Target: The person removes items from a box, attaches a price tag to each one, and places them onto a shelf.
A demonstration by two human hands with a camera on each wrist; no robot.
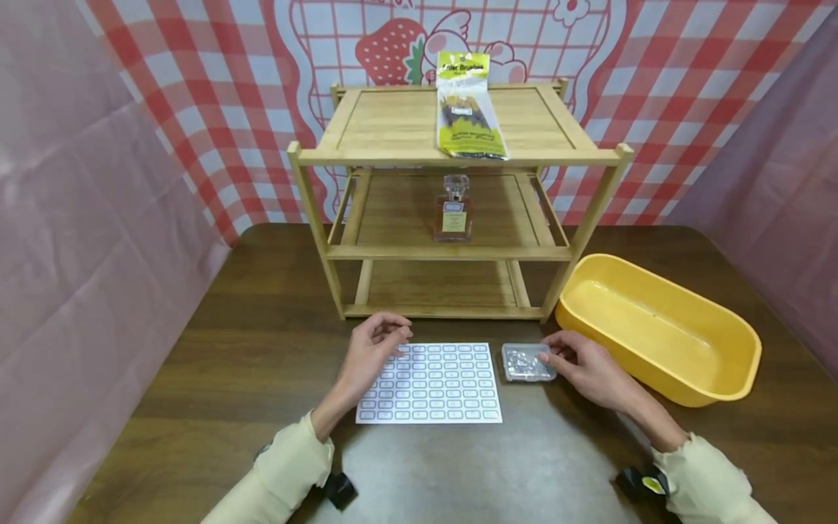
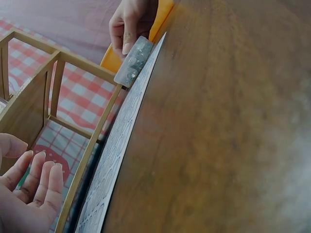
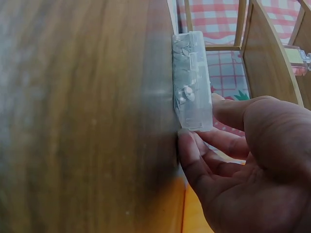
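A small clear plastic box with shiny pieces inside lies on the table, right of the sticker sheet. My right hand holds it at its right end, thumb on the lid and a fingertip at the lower corner, as the right wrist view shows of the box. The white sheet of blue-framed label stickers lies flat before the shelf. Over its upper left corner hovers my left hand, fingers loosely bent with nothing between them. In the left wrist view that hand has its palm side showing.
Behind the sheet stands a three-tier wooden shelf. A labelled pack of artist brushes lies on its top, and a labelled perfume bottle stands on the middle tier. The yellow basin sits right of the shelf, close beside my right hand.
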